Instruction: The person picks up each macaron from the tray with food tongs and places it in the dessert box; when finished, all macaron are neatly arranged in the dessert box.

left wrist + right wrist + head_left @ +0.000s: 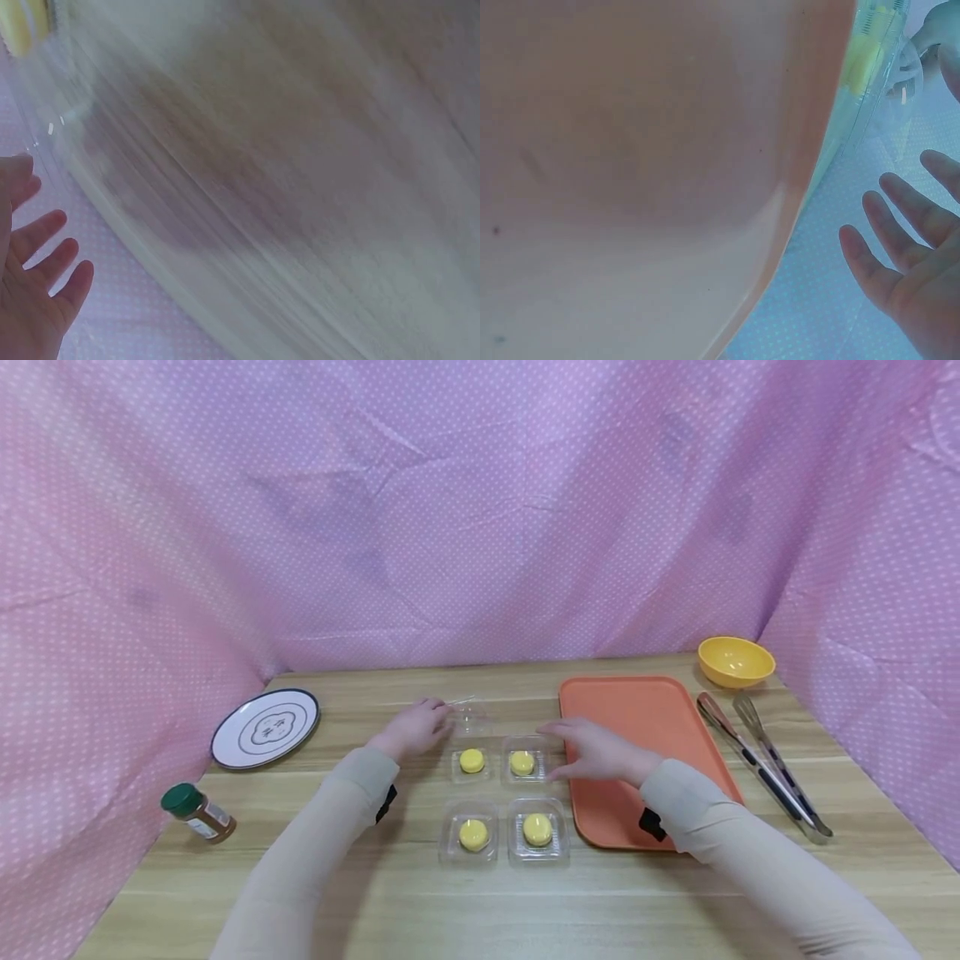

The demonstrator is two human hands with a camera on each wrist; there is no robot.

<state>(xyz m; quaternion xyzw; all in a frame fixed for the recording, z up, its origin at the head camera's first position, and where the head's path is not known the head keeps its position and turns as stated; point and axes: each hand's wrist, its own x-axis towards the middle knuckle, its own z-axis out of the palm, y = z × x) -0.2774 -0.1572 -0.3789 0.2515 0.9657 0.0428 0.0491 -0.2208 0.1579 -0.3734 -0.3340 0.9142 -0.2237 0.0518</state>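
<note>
Four-cornered clear plastic boxes stand in two rows in the head view, each with a yellow macaron: back left (pixel 472 761), back right (pixel 522 763), front left (pixel 473 835), front right (pixel 537 830). Behind the back-left one, a clear lid (pixel 471 717) stands raised. My left hand (pixel 418 727) is at that lid's left edge, fingertips touching or very near it. Its other fingers (pixel 54 262) spread apart in the left wrist view. Over the tray's left edge, my right hand (pixel 596 750) reaches toward the back-right box, fingers extended and holding nothing.
An orange tray (pixel 637 710) lies right of the boxes. Beyond it are two metal tongs (pixel 750 760) and a yellow bowl (pixel 736 662). At left are a white plate (pixel 240 739) and a green-capped jar (pixel 198 812). A pink dotted cloth (pixel 465 527) hangs behind the table.
</note>
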